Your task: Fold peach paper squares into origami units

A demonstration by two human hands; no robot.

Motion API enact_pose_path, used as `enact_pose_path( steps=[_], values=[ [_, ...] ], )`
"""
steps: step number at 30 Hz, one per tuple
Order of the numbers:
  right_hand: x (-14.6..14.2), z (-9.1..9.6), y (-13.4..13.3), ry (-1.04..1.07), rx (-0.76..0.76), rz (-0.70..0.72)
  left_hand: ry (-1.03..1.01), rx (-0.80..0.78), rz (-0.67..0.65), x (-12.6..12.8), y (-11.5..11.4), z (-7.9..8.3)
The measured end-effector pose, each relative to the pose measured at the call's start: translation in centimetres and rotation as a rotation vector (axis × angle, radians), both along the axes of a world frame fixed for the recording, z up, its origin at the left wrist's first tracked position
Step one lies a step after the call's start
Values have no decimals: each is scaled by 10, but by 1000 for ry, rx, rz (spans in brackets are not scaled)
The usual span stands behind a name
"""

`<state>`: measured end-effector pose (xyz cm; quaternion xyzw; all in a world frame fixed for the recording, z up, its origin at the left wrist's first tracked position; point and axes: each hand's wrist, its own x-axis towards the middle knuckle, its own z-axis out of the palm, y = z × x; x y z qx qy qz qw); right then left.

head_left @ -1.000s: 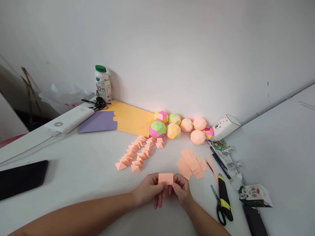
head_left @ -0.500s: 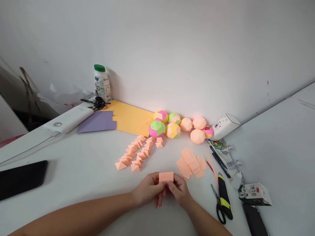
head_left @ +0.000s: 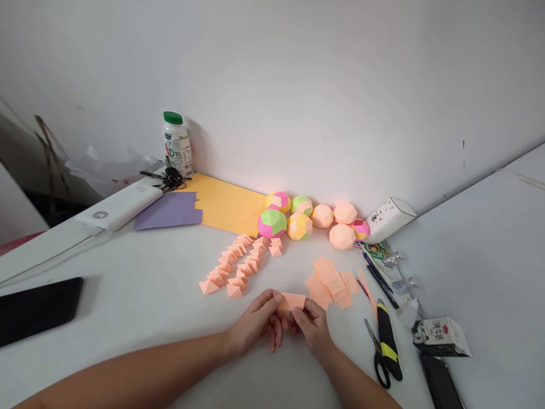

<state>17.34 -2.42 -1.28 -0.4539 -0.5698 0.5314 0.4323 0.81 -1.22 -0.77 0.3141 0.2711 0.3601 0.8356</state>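
Between my two hands is a small peach slip of paper (head_left: pixel 292 301), held up off the table with its long edge level. My left hand (head_left: pixel 259 321) pinches its left end between thumb and forefinger, the other fingers loosely curled below. At the right end, my right hand (head_left: pixel 313 326) grips it with the thumb in front. Just beyond lies a loose pile of peach paper pieces (head_left: pixel 330 281). Farther off to the left, several folded peach paper units (head_left: pixel 232 258) stand in slanting rows. Behind them sit several faceted paper balls (head_left: pixel 272 222) in pink, green, yellow and peach.
Scissors (head_left: pixel 380 360) and a black-and-yellow utility knife (head_left: pixel 388 341) lie to the right, near pens (head_left: pixel 381 278) and a small carton (head_left: pixel 440 336). Yellow paper (head_left: pixel 230 201) and purple paper (head_left: pixel 170 210) lie by the wall. A phone (head_left: pixel 40 309) and a power strip (head_left: pixel 121 207) are left.
The paper slip has risen slightly and shifted a little right, tilting so that it looks narrower. My left thumb has moved up onto its upper left corner.
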Motion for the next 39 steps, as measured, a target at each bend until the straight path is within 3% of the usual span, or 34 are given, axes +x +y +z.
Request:
enact_pose_path(
  steps=[14,39],
  values=[
    [-9,10,0,-291,196,-59,24,-24,18,0,3,1],
    [-9,12,0,-273,199,-53,-6,19,-7,-4,1,2]
  ],
)
